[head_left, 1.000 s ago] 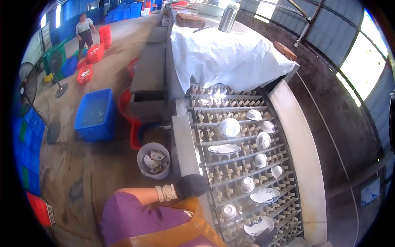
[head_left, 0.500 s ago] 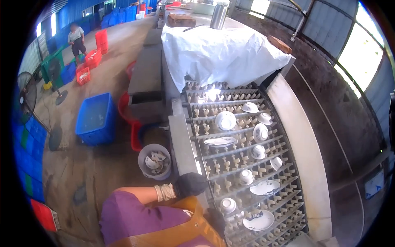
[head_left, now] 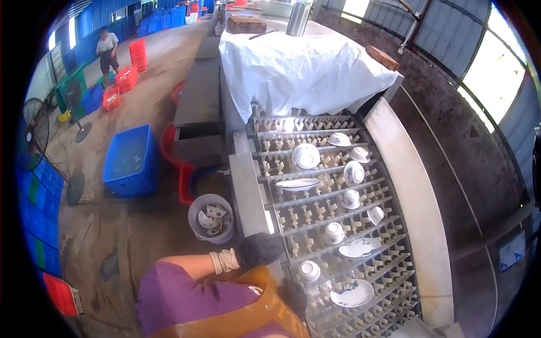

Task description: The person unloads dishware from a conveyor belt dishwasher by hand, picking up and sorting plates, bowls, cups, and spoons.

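Note:
My left hand (head_left: 260, 249), in a black glove with a pale cuff, rests at the metal side rail (head_left: 248, 194) of a pegged conveyor; its fingers do not show clearly. My right hand (head_left: 293, 296), also black-gloved, is low beside the belt's left edge, mostly hidden behind my brown apron (head_left: 236, 310). Nearest to it, a small white bowl (head_left: 309, 271) lies upside down on the pegs. An oval patterned plate (head_left: 352, 293) and another oval plate (head_left: 360, 248) lie to the right. Farther up are several bowls, a larger bowl (head_left: 306, 156) and a tilted plate (head_left: 297, 184).
A white sheet (head_left: 304, 73) covers the conveyor's far end, with bricks and a steel flask (head_left: 297, 19) on top. A bucket of broken crockery (head_left: 211, 236) stands at left, beyond it a blue water tub (head_left: 131, 180). Another person (head_left: 107, 50) stands far back near red baskets.
The bowls and plates have travelled a little away from me, toward the white sheet. My hands stay in nearly the same place. The far person's posture has shifted slightly.

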{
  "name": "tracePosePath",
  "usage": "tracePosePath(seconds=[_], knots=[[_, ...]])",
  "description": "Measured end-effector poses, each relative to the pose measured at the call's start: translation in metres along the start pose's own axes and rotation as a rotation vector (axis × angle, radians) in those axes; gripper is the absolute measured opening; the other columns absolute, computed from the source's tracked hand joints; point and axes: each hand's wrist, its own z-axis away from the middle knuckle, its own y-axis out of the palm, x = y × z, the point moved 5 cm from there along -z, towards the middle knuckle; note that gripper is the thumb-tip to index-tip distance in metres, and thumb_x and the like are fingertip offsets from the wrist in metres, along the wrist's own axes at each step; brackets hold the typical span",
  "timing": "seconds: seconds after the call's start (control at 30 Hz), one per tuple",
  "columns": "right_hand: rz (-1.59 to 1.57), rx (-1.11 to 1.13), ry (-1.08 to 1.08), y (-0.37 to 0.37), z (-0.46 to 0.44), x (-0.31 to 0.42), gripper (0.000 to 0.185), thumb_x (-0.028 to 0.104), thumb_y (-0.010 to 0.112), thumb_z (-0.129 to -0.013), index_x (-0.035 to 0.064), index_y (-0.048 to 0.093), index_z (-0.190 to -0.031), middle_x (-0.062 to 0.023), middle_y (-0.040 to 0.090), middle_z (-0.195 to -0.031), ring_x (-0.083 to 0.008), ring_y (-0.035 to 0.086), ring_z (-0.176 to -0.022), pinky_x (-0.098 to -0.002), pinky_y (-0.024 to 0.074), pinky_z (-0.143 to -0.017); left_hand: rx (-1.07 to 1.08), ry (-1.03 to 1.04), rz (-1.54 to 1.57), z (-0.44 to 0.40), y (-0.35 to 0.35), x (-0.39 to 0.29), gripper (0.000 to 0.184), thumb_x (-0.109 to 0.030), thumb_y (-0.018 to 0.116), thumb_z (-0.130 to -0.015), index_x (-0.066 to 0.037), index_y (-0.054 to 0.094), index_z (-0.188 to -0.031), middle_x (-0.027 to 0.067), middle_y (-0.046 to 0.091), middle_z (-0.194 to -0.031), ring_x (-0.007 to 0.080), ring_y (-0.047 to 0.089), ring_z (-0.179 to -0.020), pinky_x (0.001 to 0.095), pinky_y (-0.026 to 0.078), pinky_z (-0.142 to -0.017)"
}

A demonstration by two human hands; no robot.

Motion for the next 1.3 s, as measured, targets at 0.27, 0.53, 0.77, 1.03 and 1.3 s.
tracePosePath(seconds=[0.27,0.53,0.77,1.03,1.3], knots=[[0.059,-0.272,-0.033,-0.018,0.014,0.005,0.031,0.019,0.064,-0.075,0.0052,0.06,-0.102,-0.0148,0.061,-0.087,-0.036,0.059,-0.079,-0.044,0.048,-0.068,0.006,0.041,0.0,0.008,0.007,-0.013,0.012,-0.013,0.06,-0.074,-0.007,0.063,-0.084,0.0067,0.059,-0.084,0.0233,0.059,-0.077,0.0347,0.049,-0.066],[0.058,-0.412,-0.079,-0.016,0.033,-0.013,0.034,0.018,0.067,-0.072,0.0069,0.06,-0.104,-0.0143,0.062,-0.087,-0.0344,0.06,-0.076,-0.0429,0.0494,-0.066,0.027,0.04,0.016,0.013,0.015,-0.029,0.021,-0.012,0.064,-0.073,-0.006,0.066,-0.093,0.0079,0.06,-0.084,0.0232,0.059,-0.079,0.0347,0.049,-0.068],[0.082,-0.328,-0.022,-0.019,0.042,-0.016,0.031,0.018,0.066,-0.074,0.0095,0.06,-0.104,-0.0127,0.064,-0.094,-0.0333,0.062,-0.08,-0.0414,0.0506,-0.069,0.014,0.029,-0.041,0.013,0.015,-0.042,0.019,-0.016,0.059,-0.073,-0.009,0.064,-0.09,0.0046,0.06,-0.085,0.021,0.059,-0.079,0.0335,0.049,-0.07],[0.065,-0.319,0.006,-0.018,0.056,-0.026,0.032,0.023,0.066,-0.077,0.0109,0.059,-0.106,-0.0128,0.064,-0.095,-0.033,0.062,-0.084,-0.0418,0.0508,-0.071,-0.064,0.085,-0.068,0.02,0.024,-0.052,0.018,-0.016,0.059,-0.073,-0.008,0.064,-0.088,0.0052,0.06,-0.086,0.0217,0.059,-0.079,0.034,0.049,-0.068],[0.085,-0.312,0.052,-0.019,0.067,-0.034,0.035,0.022,0.068,-0.071,0.0117,0.061,-0.104,-0.0122,0.062,-0.087,-0.0293,0.062,-0.075,-0.0414,0.0507,-0.067,0.07,0.021,-0.006,0.027,0.031,-0.06,0.023,-0.011,0.063,-0.074,-0.004,0.066,-0.095,0.0101,0.063,-0.098,0.0238,0.06,-0.09,0.0333,0.05,-0.076]])
